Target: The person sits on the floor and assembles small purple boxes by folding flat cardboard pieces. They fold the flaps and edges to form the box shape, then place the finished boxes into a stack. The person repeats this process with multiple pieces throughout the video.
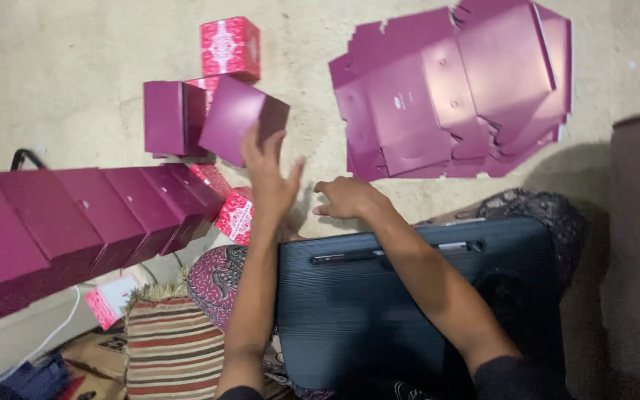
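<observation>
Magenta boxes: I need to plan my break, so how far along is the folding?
Done: a row of folded boxes on the left, more by the patterned cartons. In hand: the left hand is open beside a folded box; the right hand rests empty on the floor. Left: a stack of flat blanks still unfolded.

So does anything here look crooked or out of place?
One magenta box beyond the left hand sits tilted, not squared like the row of boxes on the left. The flat cartons lie in a loose, fanned heap. Nothing looks damaged.
</observation>
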